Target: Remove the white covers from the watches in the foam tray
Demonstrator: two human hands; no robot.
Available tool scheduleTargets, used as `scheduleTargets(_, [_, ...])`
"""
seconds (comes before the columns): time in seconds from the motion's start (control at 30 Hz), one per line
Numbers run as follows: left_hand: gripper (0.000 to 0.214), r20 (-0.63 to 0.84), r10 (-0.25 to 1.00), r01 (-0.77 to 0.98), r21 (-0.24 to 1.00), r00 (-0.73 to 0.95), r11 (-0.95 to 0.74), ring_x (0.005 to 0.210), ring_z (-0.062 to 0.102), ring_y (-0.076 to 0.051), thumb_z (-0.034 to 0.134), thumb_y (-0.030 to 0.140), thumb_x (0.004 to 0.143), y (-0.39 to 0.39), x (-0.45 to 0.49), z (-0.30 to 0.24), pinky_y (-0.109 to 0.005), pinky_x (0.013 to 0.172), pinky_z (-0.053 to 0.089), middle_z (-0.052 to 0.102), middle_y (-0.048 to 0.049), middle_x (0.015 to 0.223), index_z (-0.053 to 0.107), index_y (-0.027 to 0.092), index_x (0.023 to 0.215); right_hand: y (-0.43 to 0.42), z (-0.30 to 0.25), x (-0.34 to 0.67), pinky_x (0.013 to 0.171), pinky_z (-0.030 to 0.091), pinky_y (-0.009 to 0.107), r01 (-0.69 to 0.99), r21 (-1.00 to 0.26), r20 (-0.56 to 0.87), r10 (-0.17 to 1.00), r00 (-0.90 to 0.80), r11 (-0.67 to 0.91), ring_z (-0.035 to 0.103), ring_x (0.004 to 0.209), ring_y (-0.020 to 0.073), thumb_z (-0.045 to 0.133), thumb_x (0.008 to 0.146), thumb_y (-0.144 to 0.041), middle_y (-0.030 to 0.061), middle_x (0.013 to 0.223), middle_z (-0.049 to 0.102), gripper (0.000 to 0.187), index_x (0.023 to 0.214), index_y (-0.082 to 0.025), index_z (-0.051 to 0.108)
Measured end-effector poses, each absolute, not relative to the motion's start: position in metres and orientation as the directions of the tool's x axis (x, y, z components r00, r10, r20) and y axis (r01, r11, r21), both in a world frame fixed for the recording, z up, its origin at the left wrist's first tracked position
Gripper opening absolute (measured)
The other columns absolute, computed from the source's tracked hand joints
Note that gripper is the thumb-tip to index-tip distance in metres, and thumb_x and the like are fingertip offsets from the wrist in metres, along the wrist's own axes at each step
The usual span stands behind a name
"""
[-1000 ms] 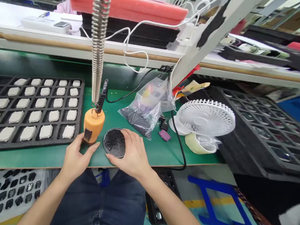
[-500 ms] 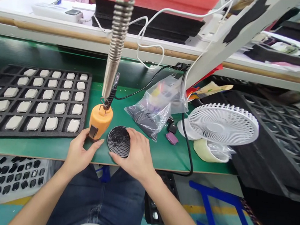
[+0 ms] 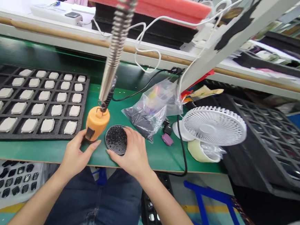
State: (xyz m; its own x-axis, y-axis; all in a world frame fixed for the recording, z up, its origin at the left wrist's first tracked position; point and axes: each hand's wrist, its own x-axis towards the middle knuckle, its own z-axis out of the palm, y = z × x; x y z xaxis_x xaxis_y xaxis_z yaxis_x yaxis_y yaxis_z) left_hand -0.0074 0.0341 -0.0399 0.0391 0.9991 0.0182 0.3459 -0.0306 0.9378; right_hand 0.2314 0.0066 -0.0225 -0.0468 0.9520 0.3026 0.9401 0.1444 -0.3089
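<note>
On the green bench mat (image 3: 42, 154), a black foam tray (image 3: 83, 121) of white parts is laid left of an orange cylindrical holder (image 3: 97, 124), and a black perforated disc (image 3: 116, 140) is placed right of it. The left hand (image 3: 78, 152) is held half open, cupped against the holder; the right hand (image 3: 132, 152) is kept open, laid on the disc, ungripping.

You are resting your right hand (image 3: 132, 152) on a matt black perforated disc (image 3: 116, 139) with a rough, gritty face. Beside it, you are seeing a glossy orange plastic housing (image 3: 97, 122) and a shiny metal spring (image 3: 119, 30), while a rough black foam tray (image 3: 82, 100) is holding smooth off-white pieces (image 3: 38, 109).
</note>
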Motion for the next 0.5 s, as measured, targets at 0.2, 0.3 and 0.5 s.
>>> scheduleTargets(0.2, [0.053,0.038,0.997,0.352,0.934,0.061,-0.057,0.12,0.071,-0.019,0.075,0.056,0.087,0.036,-0.008,-0.041,-0.029,0.109,0.057,0.074,-0.0077,0.127,0.067,0.022,0.127,0.004,-0.016,0.24,0.12,0.048,0.043,0.937,-0.307,0.298,0.952,-0.07,0.165,0.047,0.139,0.02,0.055,0.088,-0.083,0.0138,0.145,0.049,0.089,0.145,-0.014,0.052])
scheduleTargets(0.3, [0.053,0.044,0.997,0.368,0.928,0.067,-0.066,0.118,0.071,-0.018,0.074,0.056,0.087,0.036,-0.007,-0.041,-0.029,0.107,0.057,0.074,-0.0072,0.126,0.067,0.022,0.127,0.001,-0.016,0.246,0.121,0.048,0.044,0.925,-0.334,0.347,0.936,-0.059,0.182,0.047,0.14,0.0205,0.058,0.087,-0.081,0.0139,0.145,0.049,0.088,0.144,-0.014,0.052])
scheduleTargets(0.5, [0.054,0.064,0.997,0.377,0.923,0.042,-0.076,0.115,0.072,-0.019,0.073,0.059,0.087,0.036,-0.007,-0.043,-0.028,0.103,0.059,0.075,-0.0089,0.122,0.067,0.02,0.124,-0.003,-0.012,0.237,0.125,0.047,0.04,0.899,-0.378,0.453,0.891,-0.031,0.223,0.045,0.146,0.0187,0.073,0.079,-0.073,0.0121,0.153,0.047,0.092,0.146,-0.016,0.046])
